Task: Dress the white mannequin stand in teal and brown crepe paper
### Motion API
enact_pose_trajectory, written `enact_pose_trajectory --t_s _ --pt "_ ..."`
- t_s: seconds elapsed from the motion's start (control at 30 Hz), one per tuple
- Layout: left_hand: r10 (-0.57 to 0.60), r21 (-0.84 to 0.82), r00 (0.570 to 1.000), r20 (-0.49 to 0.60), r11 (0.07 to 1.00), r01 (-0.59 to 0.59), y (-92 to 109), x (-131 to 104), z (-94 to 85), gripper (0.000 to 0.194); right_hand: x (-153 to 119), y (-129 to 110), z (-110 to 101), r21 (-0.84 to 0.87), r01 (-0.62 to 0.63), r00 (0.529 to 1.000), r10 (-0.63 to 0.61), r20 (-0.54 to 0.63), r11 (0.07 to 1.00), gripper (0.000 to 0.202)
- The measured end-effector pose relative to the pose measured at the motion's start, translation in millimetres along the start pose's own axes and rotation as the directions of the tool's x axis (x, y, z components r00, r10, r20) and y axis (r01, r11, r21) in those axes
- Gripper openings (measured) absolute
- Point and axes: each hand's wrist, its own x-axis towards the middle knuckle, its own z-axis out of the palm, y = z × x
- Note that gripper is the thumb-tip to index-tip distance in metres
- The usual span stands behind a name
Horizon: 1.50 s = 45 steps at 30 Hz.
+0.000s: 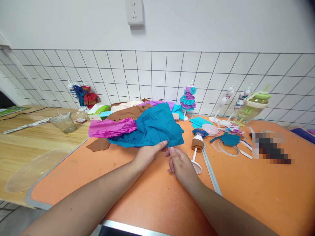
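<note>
The teal sheet (pixel 159 123) is located at the middle of the orange desk (pixel 137 200), its lower edge raised toward the person. This edge is pinched by the left hand (pixel 152 153), with the thumb laid on top of the sheet. The right hand (pixel 182 165) is placed just beside it, below the lower right part of the sheet; its thumb and forefinger are brought together at the tips. Whether anything is gripped between them cannot be told.

The left part of the teal sheet is overlapped by a magenta sheet (pixel 112 127). Behind it, brown sheets (pixel 130 113) are heaped with others. A brown piece (pixel 97 145) is found flat at the near left of the heap.

To the right of the sheet, a white stand (pixel 195 153) is noted, dressed with a brown band and a blue ruffle. A pale bowl (pixel 210 129) is seated behind it, and a teal scrap (pixel 231 139) is seen farther right. A decorated purple and turquoise tower (pixel 189 98) is positioned near the tiled wall (pixel 157 77). A dark object (pixel 273 150) at far right is obscured by pixelation.
</note>
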Motion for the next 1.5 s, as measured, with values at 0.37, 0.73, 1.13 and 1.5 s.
enact_pose_trajectory --t_s 0.37,0.73,1.13,1.5 --pt "0.041 -0.013 0.999 -0.006 0.999 -0.041 -13.1 0.8 -0.7 0.026 0.3 -1.0 2.0 0.059 -0.002 0.999 0.004 -0.037 0.998 0.053" --pt "0.026 -0.025 0.999 -0.042 0.999 -0.027 -11.7 2.7 -1.5 0.028 3.1 1.6 1.8 0.036 -0.030 0.999 0.029 0.024 0.999 0.053" --pt "0.010 0.121 0.984 -0.179 0.993 0.012 -10.4 -0.7 -1.6 0.031 -0.1 -4.8 -2.6 -0.077 -0.018 0.998 0.022 0.052 0.997 0.047" --pt "0.117 0.153 0.989 -0.091 0.983 -0.102 -5.8 -3.1 1.6 0.023 3.2 -0.1 -3.9 -0.094 0.004 0.998 0.003 0.065 0.996 0.050"
